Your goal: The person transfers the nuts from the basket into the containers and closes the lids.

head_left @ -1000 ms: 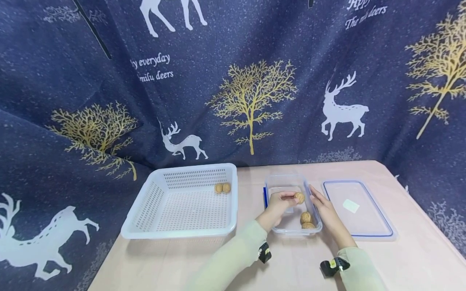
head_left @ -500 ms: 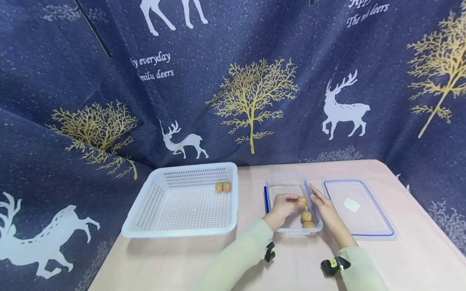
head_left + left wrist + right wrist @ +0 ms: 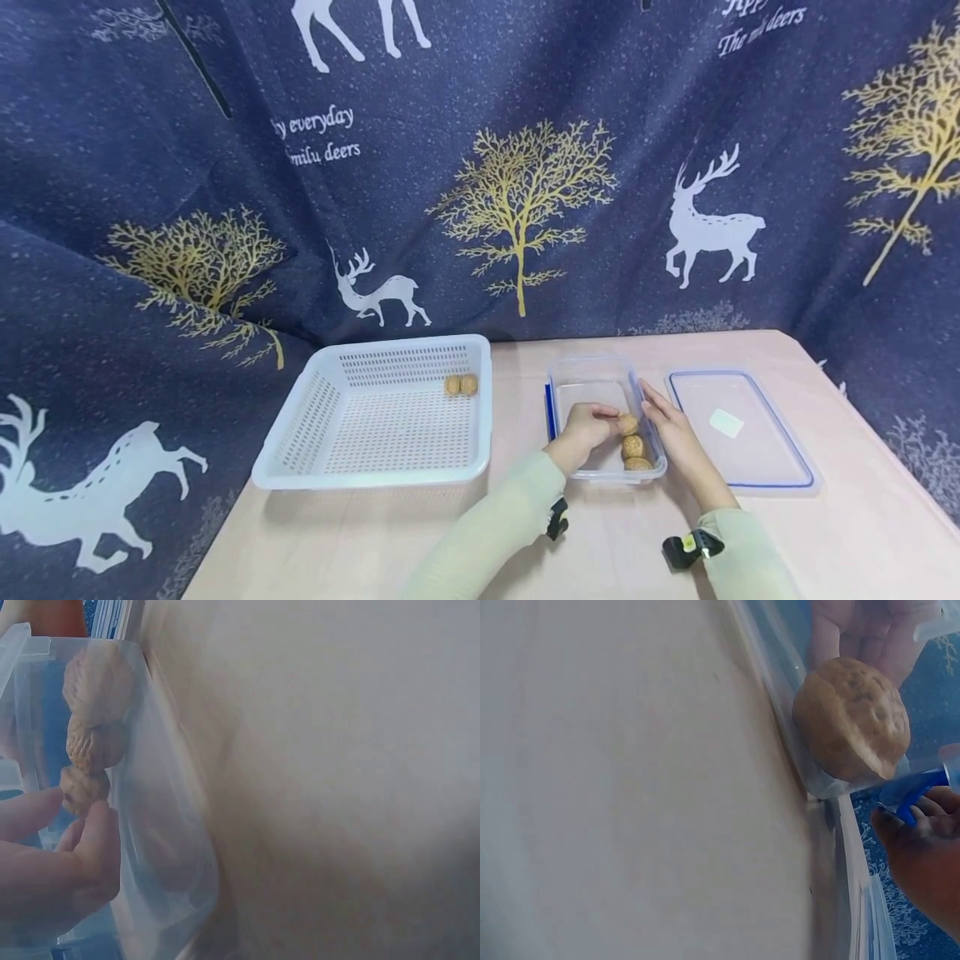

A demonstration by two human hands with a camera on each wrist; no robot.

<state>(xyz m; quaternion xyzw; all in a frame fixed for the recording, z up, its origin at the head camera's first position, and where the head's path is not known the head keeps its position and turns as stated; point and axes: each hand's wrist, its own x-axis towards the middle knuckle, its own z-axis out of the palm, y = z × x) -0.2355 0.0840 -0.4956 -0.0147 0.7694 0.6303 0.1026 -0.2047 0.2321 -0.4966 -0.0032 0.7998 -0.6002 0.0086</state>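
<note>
My left hand (image 3: 585, 432) reaches into a clear plastic box (image 3: 592, 371) and pinches a walnut (image 3: 628, 424) between thumb and fingers. This walnut sits at the far end of a row along the box's right wall. Beyond it toward me are a second walnut (image 3: 633, 447) and a third walnut (image 3: 637, 464), close together. In the left wrist view, the fingertips of the left hand (image 3: 60, 859) lie at the endmost walnut (image 3: 84, 787). My right hand (image 3: 673, 429) rests against the outside of the box's right wall, its fingers extended.
A white perforated basket (image 3: 375, 478) stands at the left, with two walnuts (image 3: 461, 384) in its far right corner. The blue-rimmed lid (image 3: 750, 454) lies flat to the right of the box. A dark patterned curtain (image 3: 480, 192) hangs behind the table (image 3: 337, 542).
My left hand has moved slightly right and toward me, lowering the pinched walnut to the end of the row. The right hand has stayed at the box's side.
</note>
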